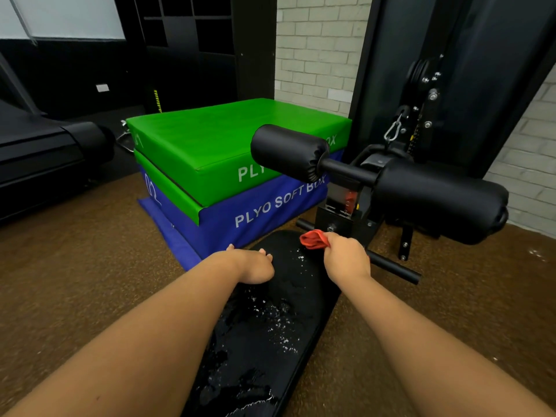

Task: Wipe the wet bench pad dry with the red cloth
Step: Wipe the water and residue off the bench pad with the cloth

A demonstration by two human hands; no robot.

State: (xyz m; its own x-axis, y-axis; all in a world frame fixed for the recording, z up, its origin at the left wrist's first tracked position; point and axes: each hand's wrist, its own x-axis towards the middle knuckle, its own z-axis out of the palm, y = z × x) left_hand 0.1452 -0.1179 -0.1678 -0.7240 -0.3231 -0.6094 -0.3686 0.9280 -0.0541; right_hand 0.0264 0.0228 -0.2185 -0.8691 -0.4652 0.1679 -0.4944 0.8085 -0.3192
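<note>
The long black bench pad (pixel 264 332) runs from the bottom centre toward the machine, covered with glistening water droplets and wet patches. My right hand (pixel 346 258) is closed around a bunched red cloth (pixel 314 239) at the pad's far right end, the cloth touching or just over the surface. My left hand (pixel 255 264) rests on the pad's left edge near the far end, fingers curled over the side, holding nothing else.
A green soft box (pixel 210 139) stacked on a blue one (pixel 258 212) stands just beyond the pad on the left. Black roller pads (pixel 439 200) and the machine frame (pixel 421 85) rise ahead right. A black floor bar (pixel 394 267) lies right of the pad. Brown rubber floor surrounds.
</note>
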